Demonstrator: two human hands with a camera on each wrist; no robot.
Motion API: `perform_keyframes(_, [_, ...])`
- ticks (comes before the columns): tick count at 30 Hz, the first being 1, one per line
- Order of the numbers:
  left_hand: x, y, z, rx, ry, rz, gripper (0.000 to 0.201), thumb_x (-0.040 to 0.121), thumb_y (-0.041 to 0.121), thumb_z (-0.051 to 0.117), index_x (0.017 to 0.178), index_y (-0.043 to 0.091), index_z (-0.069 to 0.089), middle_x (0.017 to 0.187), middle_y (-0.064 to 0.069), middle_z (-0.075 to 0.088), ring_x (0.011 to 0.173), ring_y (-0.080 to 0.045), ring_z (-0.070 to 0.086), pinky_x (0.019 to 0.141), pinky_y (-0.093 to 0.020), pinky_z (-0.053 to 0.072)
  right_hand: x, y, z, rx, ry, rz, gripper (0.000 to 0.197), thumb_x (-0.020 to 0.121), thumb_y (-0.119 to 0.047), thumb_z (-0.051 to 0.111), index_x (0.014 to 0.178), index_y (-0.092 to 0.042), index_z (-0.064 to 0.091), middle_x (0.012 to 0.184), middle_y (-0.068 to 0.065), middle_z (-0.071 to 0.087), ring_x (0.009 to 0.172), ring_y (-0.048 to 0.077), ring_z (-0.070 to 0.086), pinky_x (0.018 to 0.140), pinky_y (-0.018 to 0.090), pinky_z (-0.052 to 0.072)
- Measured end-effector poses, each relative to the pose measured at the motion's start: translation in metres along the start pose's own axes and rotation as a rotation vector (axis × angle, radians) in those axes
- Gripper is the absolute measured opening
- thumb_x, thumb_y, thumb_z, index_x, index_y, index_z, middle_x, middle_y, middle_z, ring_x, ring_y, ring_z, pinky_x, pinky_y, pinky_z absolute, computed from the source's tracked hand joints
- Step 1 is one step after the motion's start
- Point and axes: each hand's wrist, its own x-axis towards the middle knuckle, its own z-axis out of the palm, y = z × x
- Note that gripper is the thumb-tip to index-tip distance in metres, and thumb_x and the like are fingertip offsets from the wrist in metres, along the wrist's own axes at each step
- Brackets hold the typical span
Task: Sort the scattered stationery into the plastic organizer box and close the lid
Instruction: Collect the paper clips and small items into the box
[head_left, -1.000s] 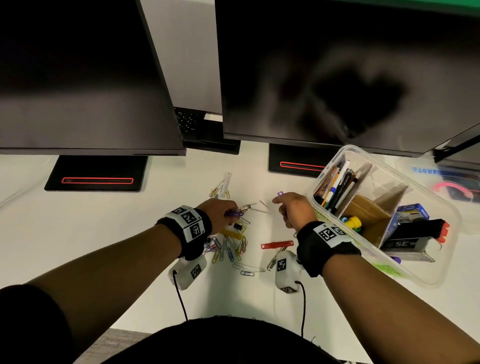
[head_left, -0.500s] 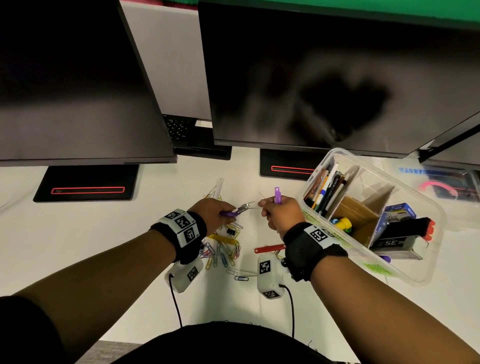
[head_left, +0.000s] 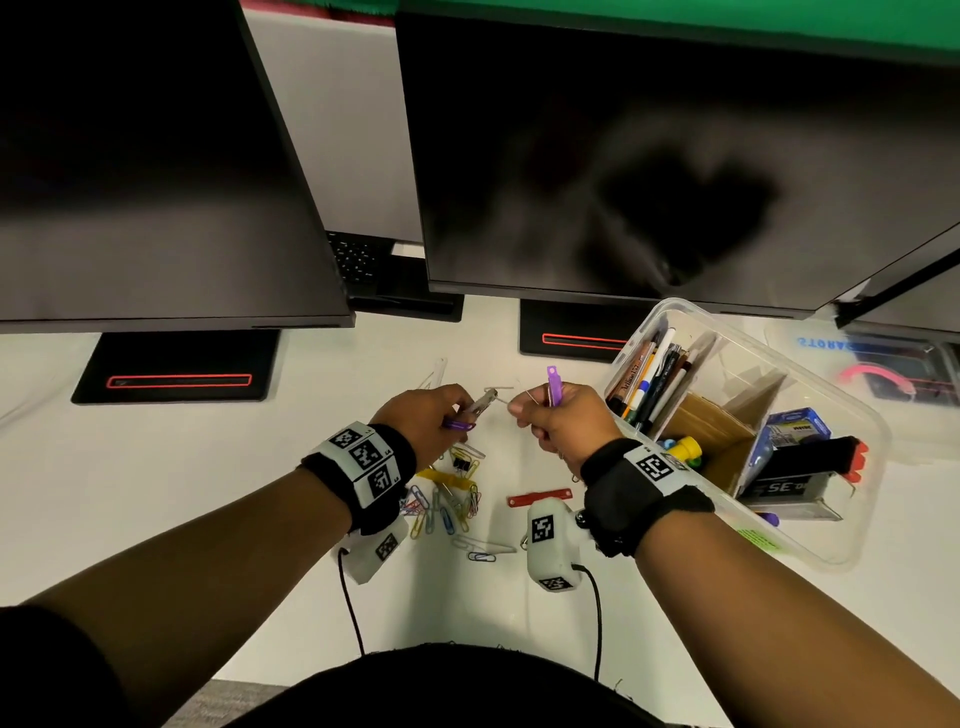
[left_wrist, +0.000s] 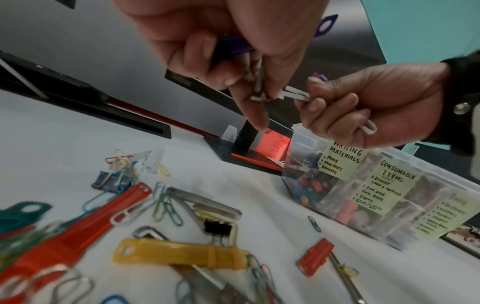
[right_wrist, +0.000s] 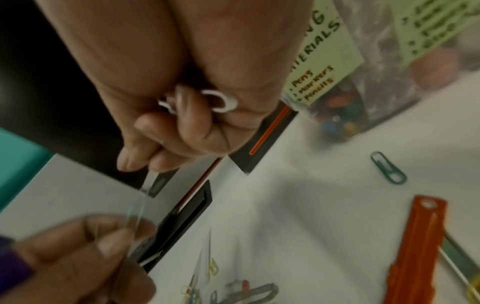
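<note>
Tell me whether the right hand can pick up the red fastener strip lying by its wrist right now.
Probably not yet. The right hand already grips a purple strip and a white clip. The red fastener strip lies uncovered on the desk, so the path is free once the fingers are emptied.

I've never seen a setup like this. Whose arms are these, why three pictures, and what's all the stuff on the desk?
No machine here: a person is tidying a desk, wearing three cameras. The wide picture comes from the head, looking down at both arms. The other two come from small cameras strapped under each wrist, looking along the fingers.

The left hand grips a purple-handled metal piece. The right hand holds a purple clip and a white paper clip. The hands meet over the desk; what they do there is unclear.

On the white desk lie coloured paper clips, a yellow strip, a red strip and a black binder clip. To the right stands the open box, labelled by compartment, with pens already inside.
</note>
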Motion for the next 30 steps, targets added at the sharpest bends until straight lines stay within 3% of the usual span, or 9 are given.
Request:
perform_keyframes(2, [-0.002, 0.005, 0.002, -0.022, 0.008, -0.009, 0.018, 0.093, 0.027, 0.052, 0.110, 0.024, 0.055, 0.095, 0.003, 0.073, 0.078, -0.013, 0.061, 0.079, -0.026, 0.050, 0.000, 0.001, 0.007, -0.138, 0.034, -0.059, 0.005, 0.080, -0.006, 0.069, 0.082, -0.001, 0.070, 0.061, 0.003, 0.060, 0.047, 0.008, 0.049, 0.041, 0.012, 0.039])
perform_keyframes(4, [-0.003, 0.008, 0.002, -0.006, 0.000, -0.019, 0.016, 0.092, 0.026, 0.051, 0.108, 0.023, 0.055, 0.093, 0.002, 0.073, 0.080, -0.016, 0.063, 0.080, -0.028, 0.052, 0.001, 0.003, 0.014, -0.251, 0.079, -0.122, 0.012, 0.082, -0.010, 0.068, 0.080, 0.001, 0.069, 0.064, 0.008, 0.062, 0.055, 0.014, 0.052, 0.052, 0.021, 0.045])
perform_keyframes(8, [-0.005, 0.008, 0.000, 0.133, -0.033, 0.004, 0.016, 0.091, 0.027, 0.049, 0.103, 0.019, 0.055, 0.093, -0.003, 0.071, 0.089, -0.025, 0.064, 0.078, -0.030, 0.050, -0.001, 0.006, 0.028, -0.495, 0.128, -0.189, 0.026, 0.088, -0.018, 0.057, 0.068, -0.001, 0.055, 0.062, 0.010, 0.049, 0.061, 0.023, 0.043, 0.060, 0.028, 0.035])
perform_keyframes(11, [-0.008, 0.011, 0.001, 0.111, -0.017, -0.010, 0.016, 0.089, 0.022, 0.053, 0.102, 0.015, 0.055, 0.094, -0.007, 0.069, 0.090, -0.027, 0.061, 0.078, -0.031, 0.047, -0.003, 0.009, 0.038, -0.472, 0.115, -0.174, 0.019, 0.090, -0.022, 0.056, 0.078, -0.007, 0.056, 0.074, 0.013, 0.062, 0.068, 0.027, 0.054, 0.065, 0.033, 0.044])
perform_keyframes(14, [-0.008, 0.011, 0.001, 0.041, 0.010, -0.034, 0.017, 0.089, 0.021, 0.053, 0.106, 0.017, 0.055, 0.097, -0.006, 0.070, 0.091, -0.027, 0.063, 0.082, -0.034, 0.051, -0.004, 0.008, 0.038, -0.338, 0.093, -0.138, 0.017, 0.089, -0.027, 0.058, 0.086, -0.010, 0.057, 0.071, 0.005, 0.064, 0.059, 0.018, 0.054, 0.072, 0.038, 0.051])
perform_keyframes(18, [-0.005, 0.007, -0.001, -0.008, 0.058, -0.073, 0.016, 0.090, 0.021, 0.052, 0.106, 0.019, 0.055, 0.097, -0.004, 0.072, 0.086, -0.025, 0.064, 0.079, -0.034, 0.053, -0.001, 0.003, 0.029, -0.309, 0.118, -0.149, 0.008, 0.086, -0.015, 0.061, 0.086, -0.010, 0.054, 0.072, 0.005, 0.062, 0.056, 0.019, 0.052, 0.061, 0.029, 0.048])
perform_keyframes(22, [-0.003, 0.002, 0.000, -0.001, 0.068, -0.081, 0.017, 0.089, 0.022, 0.055, 0.105, 0.019, 0.050, 0.098, -0.003, 0.072, 0.084, -0.024, 0.064, 0.075, -0.030, 0.050, -0.003, 0.002, 0.025, -0.213, 0.045, -0.121, 0.008, 0.084, -0.001, 0.059, 0.088, 0.000, 0.067, 0.065, 0.002, 0.061, 0.052, 0.011, 0.052, 0.053, 0.018, 0.044])
perform_keyframes(25, [-0.003, -0.001, 0.003, -0.011, 0.060, -0.060, 0.012, 0.092, 0.025, 0.052, 0.100, 0.018, 0.048, 0.098, -0.004, 0.072, 0.081, -0.026, 0.063, 0.073, -0.032, 0.051, -0.003, 0.003, 0.025, -0.247, 0.055, -0.140, 0.009, 0.083, -0.004, 0.061, 0.084, 0.002, 0.068, 0.065, 0.007, 0.060, 0.056, 0.017, 0.051, 0.058, 0.025, 0.046])
perform_keyframes(30, [-0.002, 0.002, 0.005, -0.094, 0.023, -0.057, 0.008, 0.096, 0.024, 0.044, 0.090, 0.018, 0.044, 0.097, 0.000, 0.072, 0.072, -0.018, 0.054, 0.068, -0.025, 0.041, -0.010, -0.001, 0.022, -0.781, 0.051, -0.337, 0.015, 0.088, -0.011, 0.051, 0.081, -0.005, 0.062, 0.072, 0.003, 0.052, 0.067, 0.019, 0.046, 0.063, 0.025, 0.033])
